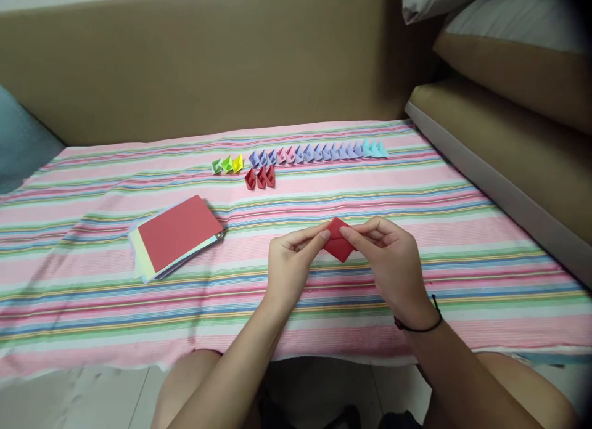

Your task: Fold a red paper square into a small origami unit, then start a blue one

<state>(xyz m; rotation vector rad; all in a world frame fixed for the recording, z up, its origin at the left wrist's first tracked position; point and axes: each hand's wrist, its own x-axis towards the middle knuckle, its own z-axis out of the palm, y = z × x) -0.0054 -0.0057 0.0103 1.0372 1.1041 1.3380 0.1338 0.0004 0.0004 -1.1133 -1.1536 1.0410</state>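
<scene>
A small red piece of folded paper (340, 249), diamond-shaped with a crease across it, is held just above the striped cloth. My left hand (292, 262) pinches its left corner between thumb and forefinger. On the opposite corner, my right hand (393, 265) has the same kind of pinch. Beyond the hands stand three dark red paper boats (261, 178). Behind these runs a long row of purple, pink and light blue paper boats (317, 153). Green and yellow paper boats (227, 164) sit at the row's left end.
A stack of coloured paper (180, 235) with a red sheet on top lies to the left. The striped cloth (231, 318) covers the seat. A brown backrest (208, 65) rises behind, cushions (509, 121) are piled at the right, and a blue cushion (23, 142) is at far left.
</scene>
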